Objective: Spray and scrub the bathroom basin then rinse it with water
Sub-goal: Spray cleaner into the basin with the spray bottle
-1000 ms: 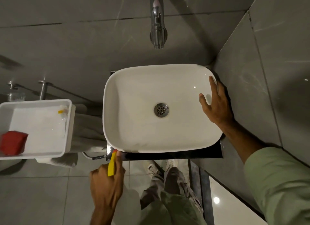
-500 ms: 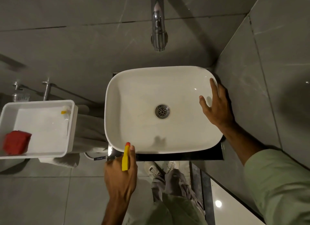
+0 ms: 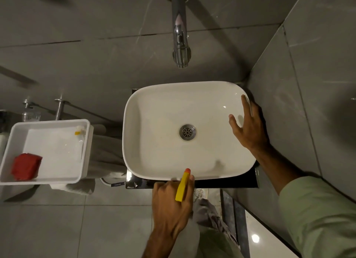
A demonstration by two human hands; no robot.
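One basin point(image 3: 173, 142) is lying at the middle of the view, a white rounded rectangle with its long axis running from 9 to 3 o'clock and its drain point(image 3: 187, 132) sitting near its centre; it looks dry, with no foam or water showing, so the spraying is judged as only about to begin. Directly at 6 o'clock of the drain, just over the near rim, the left hand point(image 3: 171, 203) is gripping a spray bottle, fingers curled closed around it, and only the bottle's yellow spray head point(image 3: 183, 186) with its red tip is showing, the body being hidden under the hand. That head is lying with its long axis pointing toward 12 o'clock, tilted slightly to 1, so the nozzle is already aiming across the rim into the bowl, and a squeeze would probably be throwing the mist toward the drain and the far wall. The right hand point(image 3: 248, 126) is resting at 3 o'clock of the drain on the right rim, fingers spread and holding nothing, thumb reaching inward; whether the palm is pressing down is not clear. The left hand is the nearer one to the work. The tap point(image 3: 180, 46) is hanging beyond the far rim at 12 o'clock, not running. Well apart at 9 o'clock, a white tray point(image 3: 84, 142) is holding a red sponge point(image 3: 26, 166), likely wanted for the scrubbing.
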